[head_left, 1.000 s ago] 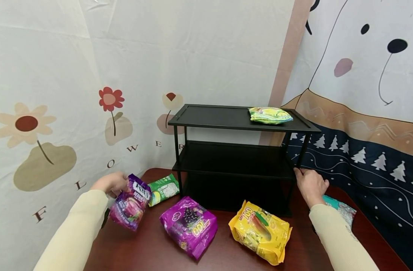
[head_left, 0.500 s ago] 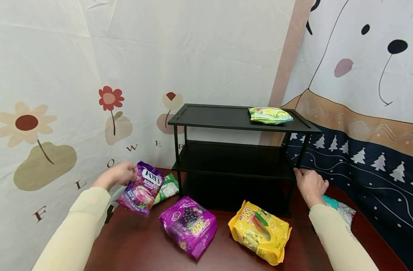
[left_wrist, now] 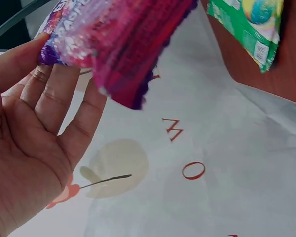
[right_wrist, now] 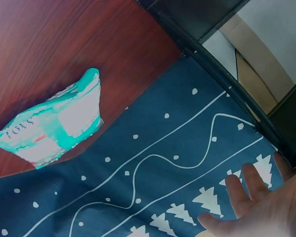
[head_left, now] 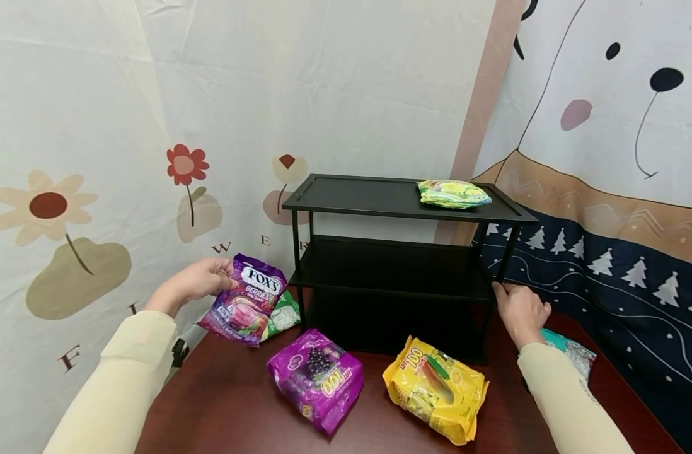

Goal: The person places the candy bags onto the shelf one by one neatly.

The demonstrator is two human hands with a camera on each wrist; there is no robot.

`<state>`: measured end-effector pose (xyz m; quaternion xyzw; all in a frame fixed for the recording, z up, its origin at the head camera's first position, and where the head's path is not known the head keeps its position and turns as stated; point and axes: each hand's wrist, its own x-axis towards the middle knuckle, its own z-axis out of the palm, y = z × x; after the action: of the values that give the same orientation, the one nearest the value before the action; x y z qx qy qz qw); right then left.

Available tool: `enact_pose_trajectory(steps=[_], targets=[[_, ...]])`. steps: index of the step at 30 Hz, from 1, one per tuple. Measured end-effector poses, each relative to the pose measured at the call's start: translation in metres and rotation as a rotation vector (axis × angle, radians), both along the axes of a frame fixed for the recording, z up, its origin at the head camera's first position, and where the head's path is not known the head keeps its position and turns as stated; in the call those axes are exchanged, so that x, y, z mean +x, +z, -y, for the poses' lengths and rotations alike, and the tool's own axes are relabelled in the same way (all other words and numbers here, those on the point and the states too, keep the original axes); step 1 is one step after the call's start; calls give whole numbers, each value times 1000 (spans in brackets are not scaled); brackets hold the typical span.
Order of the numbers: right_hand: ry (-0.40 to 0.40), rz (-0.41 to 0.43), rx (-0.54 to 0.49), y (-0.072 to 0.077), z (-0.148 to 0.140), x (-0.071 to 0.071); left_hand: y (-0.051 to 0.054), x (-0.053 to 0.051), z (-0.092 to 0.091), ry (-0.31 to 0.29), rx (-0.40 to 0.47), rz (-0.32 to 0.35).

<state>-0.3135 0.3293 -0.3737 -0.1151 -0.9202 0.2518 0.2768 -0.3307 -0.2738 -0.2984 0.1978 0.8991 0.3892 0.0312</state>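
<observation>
- Head view: the left hand (head_left: 195,284) is grasping the purple FOX'S bag (head_left: 249,302), its fingers pinching the upper left edge.
- The bag is hanging at the left end of the black rack (head_left: 351,195), covering part of a green bag (head_left: 285,315); whether they are touching cannot be told.
- Its long axis is slanting, the FOX'S end pointing up and right, the opposite end down and left; its printed front is facing the camera, the lettering sloping slightly down rightward.
- The right hand (head_left: 522,309) is pinching the rack at its right front post, beside the middle tier.
- A purple grape bag (head_left: 316,379) and a yellow mango bag (head_left: 437,389) are lying on the tabletop (head_left: 221,410).
- Left wrist view: the thumb and fingers are holding the bag between them; the frame is cutting off its upper part.
- Right wrist view: the other fingers are spreading loosely below the post; a teal bag (right_wrist: 54,123) is lying apart.
</observation>
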Motion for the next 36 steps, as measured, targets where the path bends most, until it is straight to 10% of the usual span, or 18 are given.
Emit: enact_pose_trajectory(steps=[19, 36], targets=[[-2, -16, 5, 0, 1, 1, 37, 15, -30, 5, 5, -101], [-5, -36, 10, 0, 0, 2, 41, 7, -73, -10, 64, -227]])
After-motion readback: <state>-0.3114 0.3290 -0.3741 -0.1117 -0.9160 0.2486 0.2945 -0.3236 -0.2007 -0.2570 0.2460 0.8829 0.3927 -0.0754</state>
